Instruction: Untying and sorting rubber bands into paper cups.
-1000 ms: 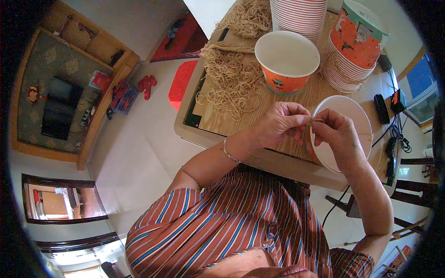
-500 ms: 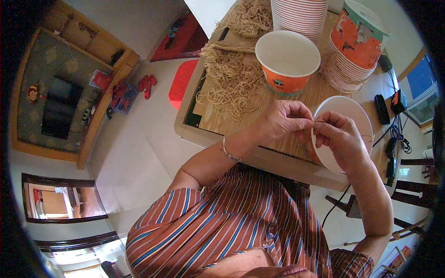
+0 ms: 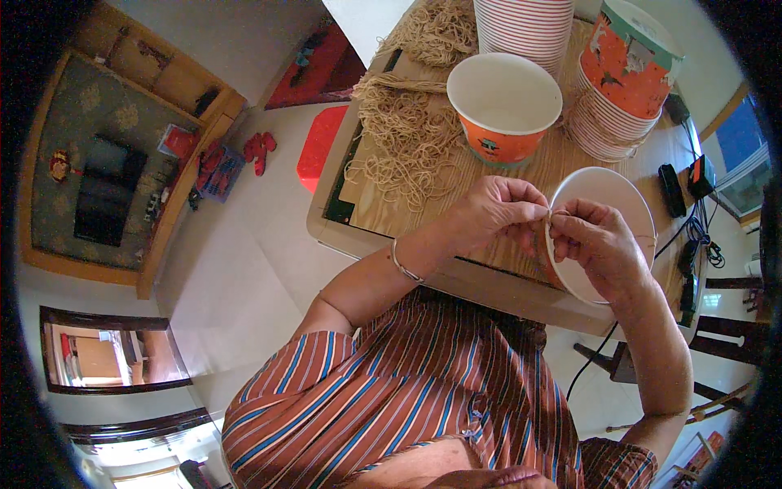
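A white-lined paper tub [image 3: 599, 186] lies tipped with its mouth facing me, at the table's front right. My left hand [image 3: 507, 210] pinches thumb to forefinger at the tub's near-left rim. Beside it my right hand [image 3: 601, 244] also pinches, its wrist crossing the mouth of the tub. Between the fingertips is a bit of thin tan string, mostly hidden by the fingers. More thin string [image 3: 649, 237] shows across the tub's right inside. Farther back, an orange paper tub [image 3: 501, 138] stands upright, its mouth up.
Loose tan string [image 3: 407, 138] lies in tangled heaps on the wooden table [image 3: 391, 220]. Stacked tubs [image 3: 525, 28] stand at the back, and upside-down orange tubs [image 3: 623, 77] at the back right. Black cables [image 3: 696, 228] run along the right edge. A red stool [image 3: 322, 147] is left.
The fingertips of my two hands have drawn slightly apart at the rim, the left a little leftward. The tubs and string heaps stay in place.
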Demonstrator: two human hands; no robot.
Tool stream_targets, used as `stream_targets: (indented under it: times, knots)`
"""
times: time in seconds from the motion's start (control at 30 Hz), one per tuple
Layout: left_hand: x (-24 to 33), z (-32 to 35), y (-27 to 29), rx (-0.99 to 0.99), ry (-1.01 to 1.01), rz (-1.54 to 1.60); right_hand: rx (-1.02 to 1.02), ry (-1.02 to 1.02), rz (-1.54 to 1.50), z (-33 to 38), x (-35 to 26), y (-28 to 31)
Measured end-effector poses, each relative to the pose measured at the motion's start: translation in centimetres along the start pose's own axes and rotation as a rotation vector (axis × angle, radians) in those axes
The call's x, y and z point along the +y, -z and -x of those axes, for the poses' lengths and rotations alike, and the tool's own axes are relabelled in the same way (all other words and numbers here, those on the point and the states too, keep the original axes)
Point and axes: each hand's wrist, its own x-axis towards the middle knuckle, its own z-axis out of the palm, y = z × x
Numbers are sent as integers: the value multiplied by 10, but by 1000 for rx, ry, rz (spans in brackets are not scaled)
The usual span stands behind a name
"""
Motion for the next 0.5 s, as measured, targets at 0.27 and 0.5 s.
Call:
stream_targets:
  times: [0.27, 0.5]
  knots:
    - [1, -1, -1, -2, 20, 75, 29, -26, 12, 3, -2, -3]
    - [1, 1, -4, 12, -14, -4, 29, 41, 92, 3, -1, -5]
